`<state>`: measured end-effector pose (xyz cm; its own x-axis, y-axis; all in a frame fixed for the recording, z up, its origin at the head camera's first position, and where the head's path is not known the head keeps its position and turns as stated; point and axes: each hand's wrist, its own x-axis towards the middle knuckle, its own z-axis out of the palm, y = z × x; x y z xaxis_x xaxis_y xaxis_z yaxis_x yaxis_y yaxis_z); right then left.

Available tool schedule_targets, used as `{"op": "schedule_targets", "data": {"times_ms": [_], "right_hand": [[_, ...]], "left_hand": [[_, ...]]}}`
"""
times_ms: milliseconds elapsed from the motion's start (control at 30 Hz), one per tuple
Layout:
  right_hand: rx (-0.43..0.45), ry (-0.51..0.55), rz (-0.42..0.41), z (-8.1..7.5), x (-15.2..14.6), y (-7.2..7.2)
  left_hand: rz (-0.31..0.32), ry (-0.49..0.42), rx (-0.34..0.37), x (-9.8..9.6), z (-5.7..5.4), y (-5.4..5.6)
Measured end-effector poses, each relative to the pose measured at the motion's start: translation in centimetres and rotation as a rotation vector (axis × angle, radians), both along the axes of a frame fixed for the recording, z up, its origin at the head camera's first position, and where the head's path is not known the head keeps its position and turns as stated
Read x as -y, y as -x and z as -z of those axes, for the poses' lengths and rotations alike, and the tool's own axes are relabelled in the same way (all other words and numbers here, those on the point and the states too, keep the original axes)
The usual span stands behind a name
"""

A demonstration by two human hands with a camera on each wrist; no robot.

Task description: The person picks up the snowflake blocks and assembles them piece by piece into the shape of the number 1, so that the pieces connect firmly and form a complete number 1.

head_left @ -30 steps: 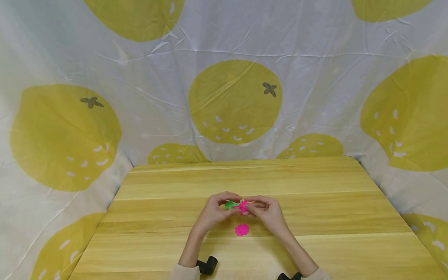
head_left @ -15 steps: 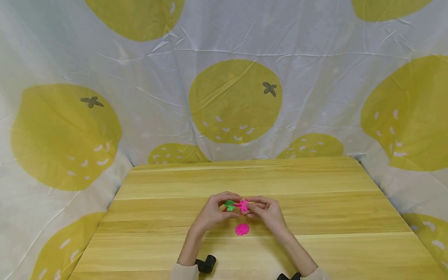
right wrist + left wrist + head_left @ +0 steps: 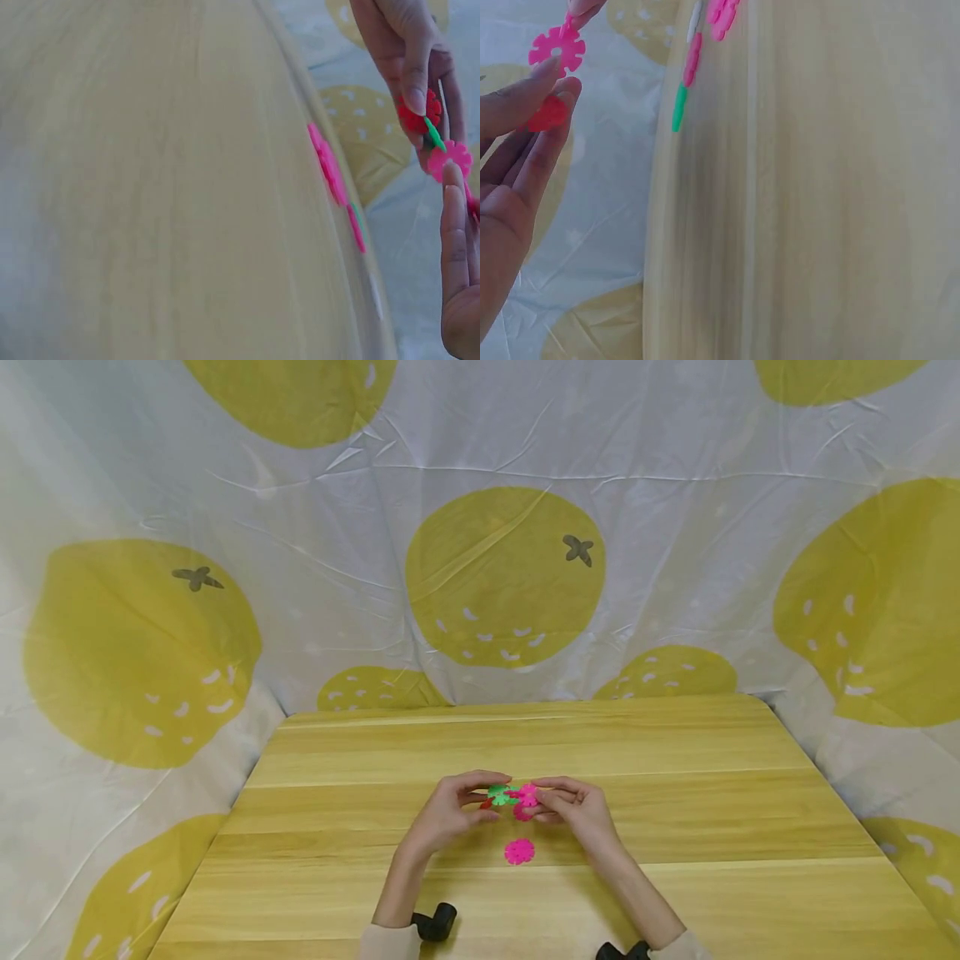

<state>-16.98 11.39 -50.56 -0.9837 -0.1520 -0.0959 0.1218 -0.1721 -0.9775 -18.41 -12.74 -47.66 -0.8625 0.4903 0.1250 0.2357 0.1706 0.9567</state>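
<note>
Materials: the handled pieces are thin, bright, plastic-looking discs with notched rims, apparently joined. The tabletop (image 3: 735,818) is smooth with a striped wood grain and rounded far corners. The curtain (image 3: 322,552) behind is creased, sheeny cloth.

Count: the held group shows one red disc (image 3: 433,106), at least one green disc (image 3: 498,793) and at least two pink, namely an upper pink disc (image 3: 528,795) and a lower pink disc (image 3: 521,812); fingers cover parts, so the full total cannot be told. One loose pink disc (image 3: 519,852) lies flat on the tabletop. The curtain bears nine lemon prints, whole or cut off.

Position: the held group is raised above the tabletop and serves as clock centre in the head view. The left hand (image 3: 448,806), at nine o'clock, pinches the red disc between thumb and fingers. The right hand (image 3: 585,814), at three, pinches the upper pink disc. The loose disc sits at six.

Surroundings: black wrist devices show at seven (image 3: 437,924) and five (image 3: 624,952). At eleven in the left wrist view, a green strip (image 3: 679,109) and a pink strip (image 3: 693,60) lie edge-on, blurred, on the tabletop.
</note>
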Motion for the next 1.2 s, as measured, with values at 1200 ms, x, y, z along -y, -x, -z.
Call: {"op": "schedule_targets", "data": {"times_ms": [1200], "right_hand": [[-0.298,-0.085,-0.108,0.07,0.07,-0.17]], "left_hand": [[-0.209,-0.034,-0.093,-0.91,-0.01,-0.19]]}}
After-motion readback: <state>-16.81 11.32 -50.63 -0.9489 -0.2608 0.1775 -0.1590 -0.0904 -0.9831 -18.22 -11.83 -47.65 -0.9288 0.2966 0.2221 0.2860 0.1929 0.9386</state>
